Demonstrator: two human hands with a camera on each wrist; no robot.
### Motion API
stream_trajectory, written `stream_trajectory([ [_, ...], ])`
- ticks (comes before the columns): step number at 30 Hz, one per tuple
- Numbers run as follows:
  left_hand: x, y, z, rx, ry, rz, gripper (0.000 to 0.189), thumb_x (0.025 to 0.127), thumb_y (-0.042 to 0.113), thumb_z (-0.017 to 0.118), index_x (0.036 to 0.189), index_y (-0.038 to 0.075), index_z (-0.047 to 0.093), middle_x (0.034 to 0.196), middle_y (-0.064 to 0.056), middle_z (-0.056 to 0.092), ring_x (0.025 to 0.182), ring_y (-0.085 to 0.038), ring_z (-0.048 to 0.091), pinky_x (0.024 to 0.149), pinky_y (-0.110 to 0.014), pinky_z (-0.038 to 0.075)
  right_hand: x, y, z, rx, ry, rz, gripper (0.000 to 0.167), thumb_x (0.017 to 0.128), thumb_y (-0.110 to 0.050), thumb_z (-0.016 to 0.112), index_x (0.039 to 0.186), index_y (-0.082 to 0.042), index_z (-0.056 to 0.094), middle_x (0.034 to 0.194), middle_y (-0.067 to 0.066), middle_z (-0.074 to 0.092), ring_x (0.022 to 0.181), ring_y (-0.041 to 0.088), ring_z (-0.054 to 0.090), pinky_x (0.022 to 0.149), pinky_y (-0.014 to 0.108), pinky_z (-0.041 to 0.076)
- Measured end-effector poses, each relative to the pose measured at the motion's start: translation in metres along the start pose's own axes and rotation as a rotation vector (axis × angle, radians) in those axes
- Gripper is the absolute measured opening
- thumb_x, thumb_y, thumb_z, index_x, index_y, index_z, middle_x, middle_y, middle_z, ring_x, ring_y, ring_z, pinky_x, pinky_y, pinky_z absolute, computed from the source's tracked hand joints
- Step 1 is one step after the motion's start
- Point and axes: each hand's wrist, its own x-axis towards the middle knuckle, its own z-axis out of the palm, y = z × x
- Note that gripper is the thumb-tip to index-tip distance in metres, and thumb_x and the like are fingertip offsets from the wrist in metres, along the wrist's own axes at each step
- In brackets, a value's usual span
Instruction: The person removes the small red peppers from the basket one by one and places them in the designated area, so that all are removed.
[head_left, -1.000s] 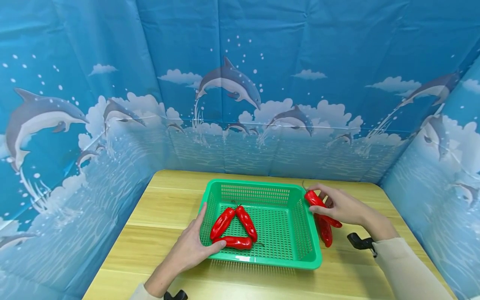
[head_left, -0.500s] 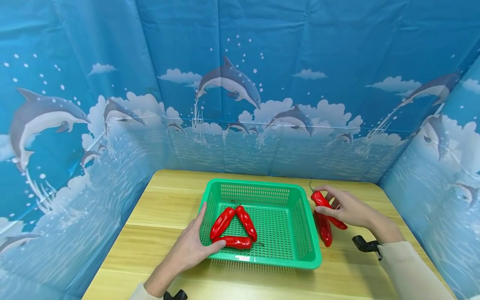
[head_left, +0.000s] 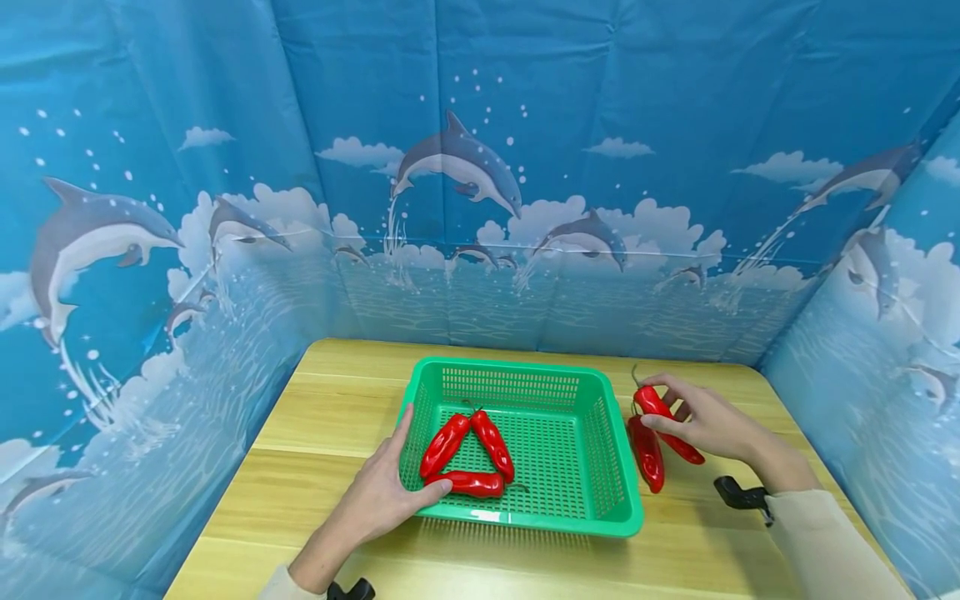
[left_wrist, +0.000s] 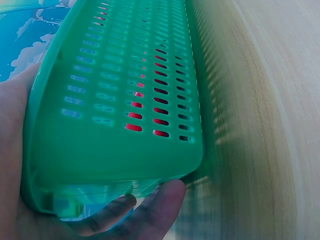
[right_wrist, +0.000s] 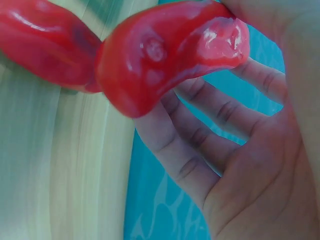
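Observation:
My right hand point(head_left: 705, 417) pinches a red chili pepper point(head_left: 678, 440) between thumb and fingers, to the right of the green plastic basket point(head_left: 525, 521). In the right wrist view the held pepper point(right_wrist: 145, 55) has its end close to a second pepper point(right_wrist: 50, 45). That second red pepper point(head_left: 647, 458) lies on the table along the basket's right side. My left hand point(head_left: 382, 492) grips the basket's near left corner, thumb over the rim. Its fingers point(left_wrist: 165, 205) bend round the outer wall in the left wrist view. Inside the basket, three red peppers point(head_left: 468, 485) form a triangle at the left.
A wooden table point(head_left: 277, 492) carries the basket. Behind it and at both sides hangs a blue curtain point(head_left: 375, 300) printed with dolphins, close to the table's edges. Each wrist wears a black camera mount point(head_left: 742, 493).
My right hand has moved right with its pepper, away from the basket's rim, uncovering more of the pepper lying there. The left hand and basket have stayed put.

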Motion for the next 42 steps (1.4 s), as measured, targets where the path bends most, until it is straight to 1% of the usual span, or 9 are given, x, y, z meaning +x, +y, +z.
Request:
stream_trajectory([
  [7,0.000,0.000,0.000,0.003,0.000,0.005,0.132,0.091,0.070,0.091,0.190,0.037,0.010,0.186,-0.022,0.043,0.167,-0.057,0.048,0.117,-0.086,0.053,-0.004,0.009,0.002,0.017,-0.003,0.037,0.065,0.113,-0.044,0.079,0.166,-0.015,0.055,0.120,0.010,0.075,0.089,0.015,0.074,0.069,0.032,0.063],
  [13,0.000,0.001,-0.001,-0.002,0.002,0.013,0.132,0.091,0.069,0.091,0.190,0.037,0.011,0.185,-0.024,0.044,0.165,-0.058,0.049,0.115,-0.085,0.055,-0.006,0.016,0.003,0.010,-0.002,0.052,0.063,0.113,-0.044,0.079,0.164,-0.014,0.055,0.121,0.012,0.076,0.090,0.014,0.075,0.070,0.032,0.063],
  [21,0.001,0.000,0.000,-0.001,0.004,0.009,0.132,0.091,0.069,0.091,0.190,0.038,0.010,0.185,-0.023,0.045,0.164,-0.057,0.051,0.114,-0.084,0.057,-0.009,0.026,0.007,0.029,-0.002,0.068,0.065,0.113,-0.042,0.079,0.164,-0.009,0.055,0.118,0.011,0.077,0.085,0.015,0.075,0.070,0.032,0.062],
  [27,0.001,-0.001,0.000,-0.001,0.006,0.028,0.132,0.091,0.070,0.091,0.190,0.037,0.011,0.184,-0.023,0.046,0.164,-0.058,0.051,0.114,-0.085,0.056,-0.013,0.033,0.011,0.015,0.007,0.088,0.065,0.113,-0.042,0.078,0.163,-0.007,0.055,0.121,0.012,0.078,0.086,0.015,0.074,0.072,0.032,0.061],
  [38,0.000,-0.001,0.001,0.009,0.007,0.014,0.132,0.091,0.071,0.091,0.190,0.038,0.010,0.185,-0.022,0.045,0.165,-0.057,0.050,0.115,-0.085,0.055,-0.017,0.047,0.018,-0.004,0.008,0.119,0.065,0.114,-0.043,0.077,0.162,-0.005,0.055,0.120,0.013,0.078,0.086,0.016,0.073,0.071,0.033,0.059],
  [42,0.000,-0.001,0.001,0.014,0.009,0.018,0.131,0.092,0.069,0.091,0.190,0.037,0.010,0.185,-0.023,0.045,0.165,-0.057,0.050,0.116,-0.085,0.055,-0.019,0.053,0.021,-0.027,0.018,0.124,0.066,0.114,-0.044,0.077,0.161,-0.004,0.055,0.121,0.013,0.079,0.090,0.015,0.074,0.074,0.034,0.060],
])
